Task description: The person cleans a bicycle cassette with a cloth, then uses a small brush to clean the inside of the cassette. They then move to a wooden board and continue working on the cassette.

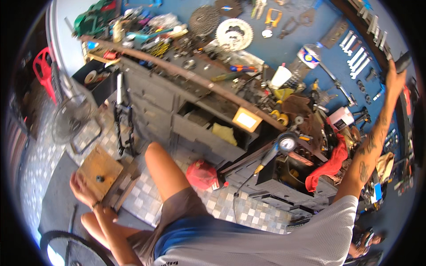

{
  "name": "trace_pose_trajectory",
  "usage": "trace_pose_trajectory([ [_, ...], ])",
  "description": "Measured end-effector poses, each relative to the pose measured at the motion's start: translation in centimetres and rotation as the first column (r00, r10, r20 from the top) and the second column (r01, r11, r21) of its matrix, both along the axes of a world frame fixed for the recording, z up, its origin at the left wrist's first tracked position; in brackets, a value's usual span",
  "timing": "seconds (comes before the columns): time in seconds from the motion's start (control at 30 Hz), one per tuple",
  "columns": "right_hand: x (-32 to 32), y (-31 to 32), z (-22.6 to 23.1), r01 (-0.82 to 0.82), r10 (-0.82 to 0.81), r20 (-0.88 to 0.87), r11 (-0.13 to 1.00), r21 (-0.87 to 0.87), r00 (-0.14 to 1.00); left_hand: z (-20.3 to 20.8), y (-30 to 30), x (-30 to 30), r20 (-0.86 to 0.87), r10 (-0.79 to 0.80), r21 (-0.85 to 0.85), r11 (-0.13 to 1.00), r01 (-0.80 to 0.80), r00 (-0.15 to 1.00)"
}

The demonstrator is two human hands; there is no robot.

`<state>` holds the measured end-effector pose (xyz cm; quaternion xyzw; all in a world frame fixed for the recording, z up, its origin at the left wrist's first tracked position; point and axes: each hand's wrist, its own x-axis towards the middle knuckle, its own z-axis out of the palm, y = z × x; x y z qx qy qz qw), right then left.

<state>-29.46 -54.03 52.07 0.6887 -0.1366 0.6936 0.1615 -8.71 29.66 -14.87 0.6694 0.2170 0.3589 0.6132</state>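
My right arm is stretched far up to the right, toward the blue tool wall. At its end my right hand [394, 82] is closed around a dark, blunt-ended object [403, 62]; its exact kind is not clear at the rim of the picture. Low on the left, my left hand [82, 189] has its fingers loosely apart and holds nothing I can see. It is beside a square wooden board [100, 162]. On that board sits a small black cylindrical part [100, 178], just past the fingers and not visibly touched by them.
A cluttered workbench [182, 73] with open drawers runs across the middle. Wrenches [358, 62] hang on the wall. A pressure gauge [286, 142] with a hose, a red cap [202, 174], a bicycle fork [120, 115], a fan [73, 119] and a wheel [66, 237] surround me.
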Motion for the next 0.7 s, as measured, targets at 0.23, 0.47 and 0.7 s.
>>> trace_pose_trajectory([
  [0.23, 8.8, 35.7, -25.9, -0.505, 0.642, -0.532, 0.765, 0.398, 0.552, 24.0, -18.0, -4.8, 0.451, -0.668, 0.262, 0.733, 0.627, 0.592],
  [0.47, 14.5, 56.9, -51.4, -0.271, 0.755, -0.517, 0.440, 0.856, -0.405, 13.6, -12.8, -5.0, 0.219, -0.128, -0.609, 0.757, 0.238, 0.967],
  [0.7, 21.6, 66.8, -69.0, 0.587, 0.529, 0.537, -0.090, 0.805, -0.656, 9.3, -2.2, -7.4, -0.181, 0.062, -0.222, 0.970, -0.102, 0.982],
])
